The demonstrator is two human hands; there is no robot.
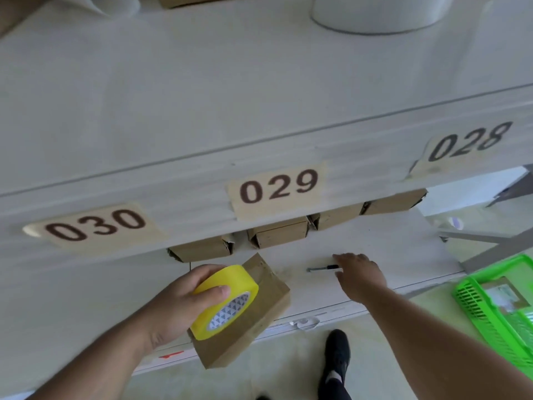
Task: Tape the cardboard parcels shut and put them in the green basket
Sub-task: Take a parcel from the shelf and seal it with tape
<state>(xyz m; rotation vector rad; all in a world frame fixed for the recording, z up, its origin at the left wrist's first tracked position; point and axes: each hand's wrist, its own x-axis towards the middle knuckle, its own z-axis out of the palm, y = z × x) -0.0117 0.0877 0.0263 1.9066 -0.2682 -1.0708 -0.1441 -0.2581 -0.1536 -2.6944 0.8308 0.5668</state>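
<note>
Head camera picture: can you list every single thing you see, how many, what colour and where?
Tape roll: one, yellow, gripped in the left hand over the parcel.
Parcel: one, brown cardboard, on the shelf edge under the tape roll.
Boxes: four, brown cardboard, at the back of the shelf under the labels.
Utility knife: one, grey and black, on the shelf by the right fingers.
Basket: one, green, at the right, with a parcel inside.
Labels: three, tan, reading 030, 029, 028, on the shelf front.
Big rolls: two, white, on the top shelf.
Shoe: one, black, on the floor.
Left hand: holds the tape.
Right hand: reaches to the knife.
</note>
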